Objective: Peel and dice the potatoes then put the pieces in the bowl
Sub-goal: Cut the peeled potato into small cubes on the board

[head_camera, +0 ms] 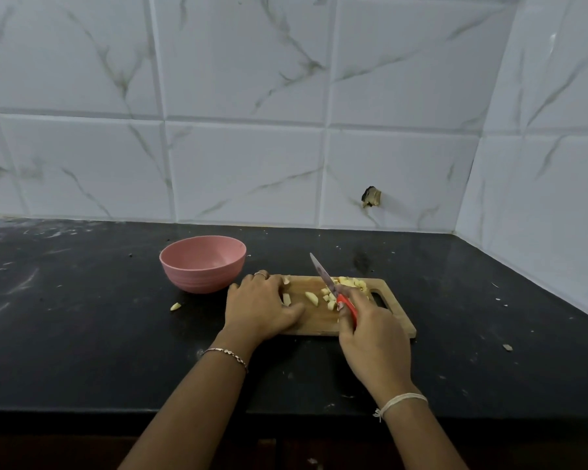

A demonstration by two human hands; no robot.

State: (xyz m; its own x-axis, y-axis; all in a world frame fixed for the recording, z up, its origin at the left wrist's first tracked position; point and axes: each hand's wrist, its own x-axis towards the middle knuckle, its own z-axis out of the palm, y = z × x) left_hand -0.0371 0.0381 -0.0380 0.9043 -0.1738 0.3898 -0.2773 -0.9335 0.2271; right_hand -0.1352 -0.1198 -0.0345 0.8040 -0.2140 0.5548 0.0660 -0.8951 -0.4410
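A wooden cutting board lies on the black counter. Diced pale potato pieces are heaped at its far right, and a few loose pieces lie in the middle. My right hand grips the red handle of a knife, whose blade points up and away over the board. My left hand rests on the board's left end, fingers curled over a potato strip. A pink bowl stands to the left of the board, and its visible inside looks empty.
One potato piece lies on the counter in front of the bowl. Small scraps dot the counter on the right. Tiled walls close the back and the right side. The counter's front edge runs below my forearms.
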